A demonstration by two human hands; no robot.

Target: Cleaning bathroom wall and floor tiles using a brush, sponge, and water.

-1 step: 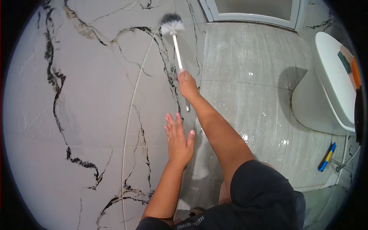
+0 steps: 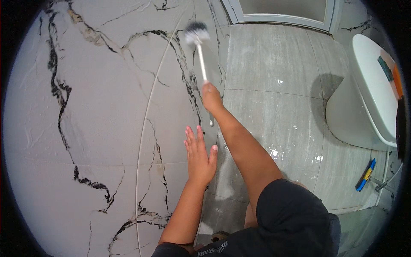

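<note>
My right hand [image 2: 212, 97] is wrapped around the handle of a toilet brush [image 2: 202, 60]. The brush has a long white handle with a greyish end and a round head of black and white bristles, blurred by motion. Its head is at the white marble-patterned wall [image 2: 102, 128], up and left of the hand. Lower down, my left hand [image 2: 199, 159] has its fingers stretched out, flat against or close to the same wall, and holds nothing.
A white toilet [image 2: 359, 111] stands at the right, with a green item [image 2: 385, 69] and an orange item [image 2: 397, 81] on top. Near a metal pipe [image 2: 382, 186] lies a blue and yellow brush [image 2: 365, 175]. Grey floor tiles [image 2: 269, 64] are wet; a framed door [image 2: 282, 18] is at the far end.
The toilet brush and my right hand have shifted slightly down and to the right. My left hand has stayed in nearly the same place.
</note>
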